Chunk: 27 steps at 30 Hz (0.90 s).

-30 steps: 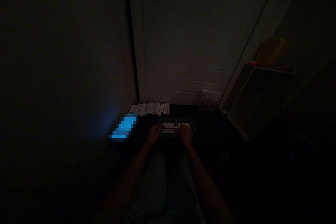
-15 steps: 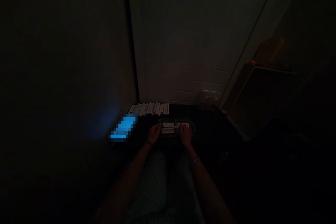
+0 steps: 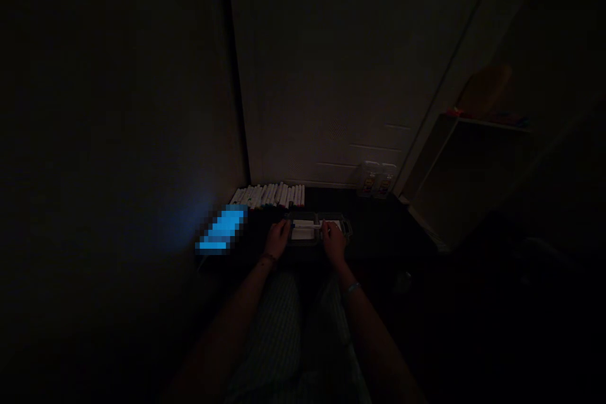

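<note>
A white marker (image 3: pixel 307 226) with a blue tip end lies level between my hands, above an open clear plastic case (image 3: pixel 303 243). My right hand (image 3: pixel 334 242) is closed around the marker's right end. At the blue end, my left hand (image 3: pixel 277 238) has its fingers pinched together, apparently on the marker; the dark hides the exact contact. White paper or card (image 3: pixel 303 234) shows inside the case under the marker. Both wrists rest low over the near edge of the dark table.
A row of several white markers (image 3: pixel 269 194) lies at the back left. A glowing, blurred-out blue screen (image 3: pixel 222 228) stands at the left. Two clear packages (image 3: pixel 377 179) lean against the back wall. A shelf (image 3: pixel 492 122) with objects is at the right. The room is very dark.
Both hands stay almost in place with the marker between them. The marker appears slightly higher and more tilted; the view has shifted very little.
</note>
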### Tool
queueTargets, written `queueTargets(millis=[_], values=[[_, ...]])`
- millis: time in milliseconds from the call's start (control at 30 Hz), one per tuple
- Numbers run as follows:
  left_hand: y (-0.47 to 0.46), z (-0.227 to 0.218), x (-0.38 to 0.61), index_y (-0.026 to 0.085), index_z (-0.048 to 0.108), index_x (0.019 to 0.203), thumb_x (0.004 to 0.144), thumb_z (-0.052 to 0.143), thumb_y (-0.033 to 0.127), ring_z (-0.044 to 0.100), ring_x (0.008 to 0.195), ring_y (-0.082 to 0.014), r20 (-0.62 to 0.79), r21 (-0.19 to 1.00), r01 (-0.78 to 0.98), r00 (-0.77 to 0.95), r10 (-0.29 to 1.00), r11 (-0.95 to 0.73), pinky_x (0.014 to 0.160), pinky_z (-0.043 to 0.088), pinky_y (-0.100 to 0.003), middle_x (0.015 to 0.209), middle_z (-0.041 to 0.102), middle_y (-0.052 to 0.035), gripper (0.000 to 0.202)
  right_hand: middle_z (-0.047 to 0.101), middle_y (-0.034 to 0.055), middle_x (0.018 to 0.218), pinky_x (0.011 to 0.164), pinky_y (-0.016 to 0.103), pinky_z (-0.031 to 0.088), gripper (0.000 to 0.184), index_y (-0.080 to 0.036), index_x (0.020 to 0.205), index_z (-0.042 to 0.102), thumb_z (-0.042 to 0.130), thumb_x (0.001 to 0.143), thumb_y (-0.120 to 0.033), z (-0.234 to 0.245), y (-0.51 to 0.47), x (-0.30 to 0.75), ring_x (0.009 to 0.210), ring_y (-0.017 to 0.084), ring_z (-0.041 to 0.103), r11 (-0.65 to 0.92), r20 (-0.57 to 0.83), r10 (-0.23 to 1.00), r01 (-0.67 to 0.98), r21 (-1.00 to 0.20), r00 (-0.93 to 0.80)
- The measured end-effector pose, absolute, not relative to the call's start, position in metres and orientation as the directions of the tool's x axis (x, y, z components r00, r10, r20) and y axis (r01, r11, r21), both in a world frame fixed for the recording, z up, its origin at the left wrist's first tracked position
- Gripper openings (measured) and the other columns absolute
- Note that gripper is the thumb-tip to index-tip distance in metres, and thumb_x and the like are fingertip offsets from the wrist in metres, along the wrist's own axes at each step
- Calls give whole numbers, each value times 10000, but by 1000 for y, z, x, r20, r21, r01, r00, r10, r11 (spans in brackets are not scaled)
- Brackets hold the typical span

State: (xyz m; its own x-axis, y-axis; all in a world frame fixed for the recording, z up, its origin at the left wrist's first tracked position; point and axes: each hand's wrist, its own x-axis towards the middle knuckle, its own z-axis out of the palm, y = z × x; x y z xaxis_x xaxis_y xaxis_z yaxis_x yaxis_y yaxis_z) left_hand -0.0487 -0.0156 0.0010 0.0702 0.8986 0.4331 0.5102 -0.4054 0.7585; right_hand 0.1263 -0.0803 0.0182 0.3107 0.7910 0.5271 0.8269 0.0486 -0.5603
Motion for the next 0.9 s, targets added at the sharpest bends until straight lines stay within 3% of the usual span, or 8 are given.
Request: queueTargets(millis=[367, 900], values=[[-17, 3, -51, 191, 577, 910, 796, 393, 327, 499, 858, -171, 449, 744, 501, 114, 886, -442, 807, 385, -297, 858, 583, -37, 256, 573, 37, 841, 636, 209, 302, 404, -180, 838, 549, 188, 905, -349, 15, -79, 126, 758, 123, 509, 18, 524, 792, 847, -532, 312], [-19, 7, -50, 176, 612, 816, 800, 357, 430, 516, 729, -157, 422, 766, 492, 101, 901, -414, 705, 398, -272, 699, 564, -28, 360, 597, 43, 755, 573, 215, 282, 492, -176, 755, 563, 150, 904, -399, 11, -76, 128, 681, 126, 524, -42, 509, 790, 859, -510, 341]])
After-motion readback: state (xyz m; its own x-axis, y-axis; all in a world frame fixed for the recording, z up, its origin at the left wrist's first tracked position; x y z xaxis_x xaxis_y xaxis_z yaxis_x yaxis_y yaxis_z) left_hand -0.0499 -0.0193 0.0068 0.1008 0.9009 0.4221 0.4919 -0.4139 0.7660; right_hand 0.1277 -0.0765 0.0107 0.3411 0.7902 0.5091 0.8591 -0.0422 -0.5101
